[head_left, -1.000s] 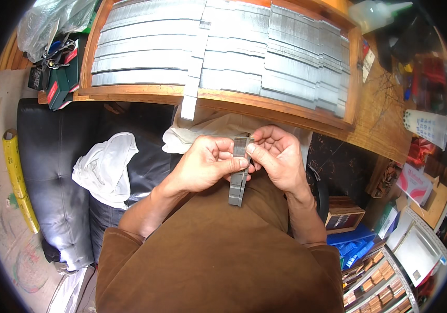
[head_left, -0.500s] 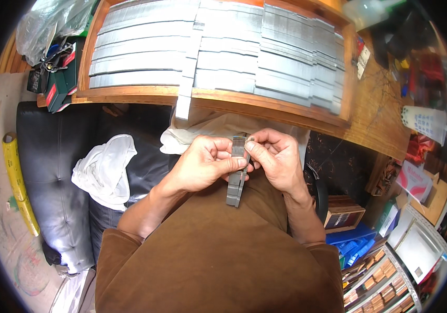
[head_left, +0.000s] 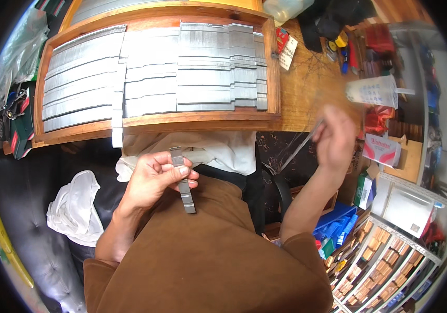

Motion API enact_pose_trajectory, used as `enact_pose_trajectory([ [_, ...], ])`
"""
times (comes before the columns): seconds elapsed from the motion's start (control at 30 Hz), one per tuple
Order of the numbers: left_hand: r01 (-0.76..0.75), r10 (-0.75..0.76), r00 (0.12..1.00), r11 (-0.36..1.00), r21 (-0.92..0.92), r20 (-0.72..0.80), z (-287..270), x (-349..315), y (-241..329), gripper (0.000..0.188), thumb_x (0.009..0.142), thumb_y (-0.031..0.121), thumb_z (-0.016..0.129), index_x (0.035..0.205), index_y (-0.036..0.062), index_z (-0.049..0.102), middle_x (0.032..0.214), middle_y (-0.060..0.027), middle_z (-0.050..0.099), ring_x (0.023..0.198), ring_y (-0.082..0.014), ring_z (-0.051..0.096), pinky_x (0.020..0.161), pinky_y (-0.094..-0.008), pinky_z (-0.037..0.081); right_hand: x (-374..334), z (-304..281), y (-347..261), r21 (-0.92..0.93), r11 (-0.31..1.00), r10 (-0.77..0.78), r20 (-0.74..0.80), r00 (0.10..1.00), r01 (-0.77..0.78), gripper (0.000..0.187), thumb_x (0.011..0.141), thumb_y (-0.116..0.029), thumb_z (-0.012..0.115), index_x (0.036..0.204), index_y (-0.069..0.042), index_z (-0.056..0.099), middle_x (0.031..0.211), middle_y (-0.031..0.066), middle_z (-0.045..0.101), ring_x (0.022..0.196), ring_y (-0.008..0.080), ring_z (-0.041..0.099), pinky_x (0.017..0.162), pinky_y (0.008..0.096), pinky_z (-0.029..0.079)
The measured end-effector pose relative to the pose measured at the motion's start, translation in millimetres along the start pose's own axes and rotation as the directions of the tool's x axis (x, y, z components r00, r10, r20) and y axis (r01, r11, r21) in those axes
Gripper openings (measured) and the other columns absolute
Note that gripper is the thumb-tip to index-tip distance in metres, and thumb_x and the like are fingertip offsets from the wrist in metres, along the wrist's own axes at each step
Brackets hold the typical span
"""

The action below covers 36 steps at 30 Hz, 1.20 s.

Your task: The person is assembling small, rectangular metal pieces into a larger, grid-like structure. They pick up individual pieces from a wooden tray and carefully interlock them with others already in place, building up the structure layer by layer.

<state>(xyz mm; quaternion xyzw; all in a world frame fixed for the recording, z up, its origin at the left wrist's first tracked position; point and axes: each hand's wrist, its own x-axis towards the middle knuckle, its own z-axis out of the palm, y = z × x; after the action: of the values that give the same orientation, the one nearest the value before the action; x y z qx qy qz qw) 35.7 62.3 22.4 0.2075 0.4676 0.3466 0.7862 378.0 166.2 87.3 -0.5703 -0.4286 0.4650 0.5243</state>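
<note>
Thumb and fingers of the left hand (head_left: 153, 177) pinch a narrow stack of grey metal strips (head_left: 186, 195), held upright above the lap, just in front of the desk (head_left: 307, 96) and left of the middle of its front edge. The right hand (head_left: 336, 136) is blurred near the desk's front right corner, its fingertips closed on what looks like a thin grey strip (head_left: 301, 148) slanting down to the left.

Along the front edge of the desk lies a wooden tray (head_left: 192, 125), packed with columns of overlapping silvery strips (head_left: 150, 73); one long strip (head_left: 117, 129) juts over the tray's front edge. Part of a second tray (head_left: 68, 20) shows behind it, with grey strips inside.

By the desk's right edge I see a translucent cup (head_left: 372, 92) with a pale filling and a straw. Past the right side, a blue bin (head_left: 349, 213) holds blue pieces, and a white rack (head_left: 368, 279) carries rows of brown blocks.

Blue characters mark the cup, lettering runs across a white-and-pink carton (head_left: 381, 151), and a cream tag (head_left: 288, 53) beside the tray's right edge bears small print.
</note>
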Motion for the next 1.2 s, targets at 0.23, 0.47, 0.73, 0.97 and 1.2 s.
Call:
enact_pose_trajectory([
  [0.23, 0.028, -0.023, 0.997, 0.997, -0.07, 0.068, 6.5, -5.5, 0.6, 0.017, 0.096, 0.011, 0.069, 0.106, -0.0023, 0.066, 0.098, -0.016, 0.074, 0.086, -0.0197, 0.074, 0.067, -0.0274, 0.055, -11.2, -6.3, 17.5, 0.056, 0.995, 0.076, 0.095, 0.993, -0.082, 0.015, 0.094, -0.012, 0.068, 0.099, 0.002, 0.069, 0.082, 0.0075, 0.068, 0.063, 0.0114, 0.062, 0.055, 0.0234, 0.05],
  [0.47, 0.117, -0.119, 0.987, 0.993, 0.031, 0.111, 9.7, 4.7, 6.4, 0.018, 0.097, 0.012, 0.068, 0.106, -0.0025, 0.066, 0.096, -0.0106, 0.074, 0.085, -0.0154, 0.073, 0.068, -0.025, 0.054, -80.2, 105.8, 59.7, -0.099, 0.863, 0.454, 0.58, 0.677, -0.495, 0.015, 0.095, -0.008, 0.07, 0.1, 0.006, 0.069, 0.089, 0.01, 0.073, 0.072, 0.0086, 0.067, 0.065, 0.0226, 0.057],
  [0.73, 0.071, -0.073, 0.997, 0.996, 0.062, 0.037, 3.6, 2.4, -2.8, 0.016, 0.095, 0.016, 0.071, 0.104, 0.003, 0.073, 0.093, -0.0029, 0.075, 0.081, -0.0054, 0.067, 0.066, -0.0209, 0.052, -81.3, 124.4, 77.5, -0.084, 0.845, 0.462, 0.614, 0.64, -0.529, 0.016, 0.095, -0.007, 0.069, 0.1, 0.008, 0.067, 0.086, 0.0102, 0.071, 0.072, 0.0093, 0.067, 0.063, 0.0223, 0.057],
  [0.97, 0.085, -0.089, 0.996, 0.99, 0.111, 0.03, 2.8, 4.4, 0.6, 0.018, 0.095, 0.011, 0.07, 0.107, -0.0019, 0.069, 0.096, -0.0098, 0.075, 0.084, -0.0139, 0.072, 0.07, -0.025, 0.057, -82.9, 132.1, 86.8, -0.04, 0.841, 0.456, 0.589, 0.668, -0.539, 0.014, 0.094, -0.006, 0.071, 0.102, 0.005, 0.067, 0.082, 0.0077, 0.069, 0.065, 0.0086, 0.064, 0.058, 0.0205, 0.053],
  [1.2, 0.094, -0.102, 0.992, 0.99, 0.107, 0.071, 5.0, 12.1, 12.9, 0.019, 0.098, 0.016, 0.068, 0.11, 0.0016, 0.069, 0.097, -0.0079, 0.075, 0.084, -0.0154, 0.073, 0.07, -0.0238, 0.057, -80.9, 133.6, 97.9, 0.123, 0.81, 0.419, 0.564, 0.712, -0.574, 0.018, 0.093, -0.008, 0.073, 0.103, 0.004, 0.067, 0.081, 0.0057, 0.068, 0.064, 0.0067, 0.062, 0.053, 0.0197, 0.049],
])
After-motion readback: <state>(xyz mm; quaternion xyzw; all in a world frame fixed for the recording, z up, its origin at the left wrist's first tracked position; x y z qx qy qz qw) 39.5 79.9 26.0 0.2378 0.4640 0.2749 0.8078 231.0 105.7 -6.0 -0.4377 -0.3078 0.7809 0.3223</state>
